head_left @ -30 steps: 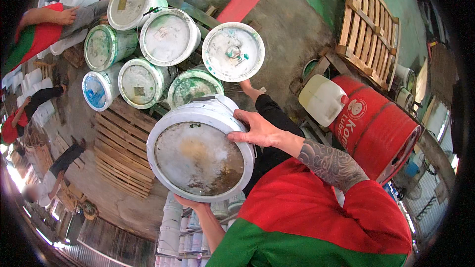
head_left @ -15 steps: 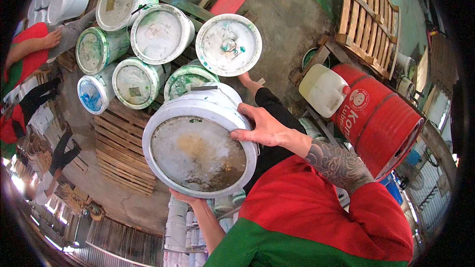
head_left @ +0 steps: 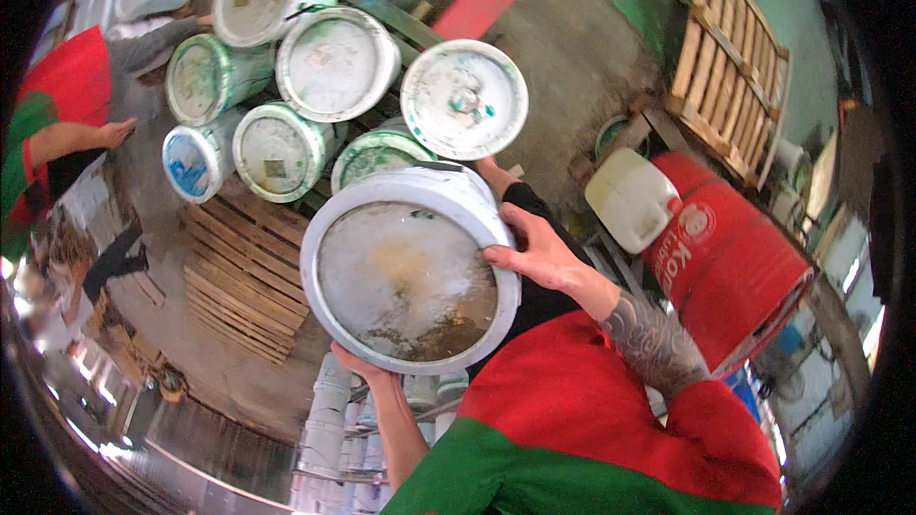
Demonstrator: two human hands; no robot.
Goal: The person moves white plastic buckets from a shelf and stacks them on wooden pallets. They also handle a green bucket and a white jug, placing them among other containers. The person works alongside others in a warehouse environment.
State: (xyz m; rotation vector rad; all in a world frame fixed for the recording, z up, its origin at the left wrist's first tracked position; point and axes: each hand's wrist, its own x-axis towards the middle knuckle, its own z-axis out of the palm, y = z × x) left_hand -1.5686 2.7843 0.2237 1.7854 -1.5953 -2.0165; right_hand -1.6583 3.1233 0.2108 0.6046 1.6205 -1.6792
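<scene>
Holding a white bucket (head_left: 405, 286) with the right hand (head_left: 546, 253) at its rim and the left hand (head_left: 363, 362) at its lower edge, near stained buckets (head_left: 339, 62), left of a red drum (head_left: 730, 257).

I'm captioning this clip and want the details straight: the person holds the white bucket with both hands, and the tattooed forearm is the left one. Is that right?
Not quite: the tattooed forearm is the right one, as the head view shows. The rest stands: the right hand and left hand both hold the white bucket.
</scene>
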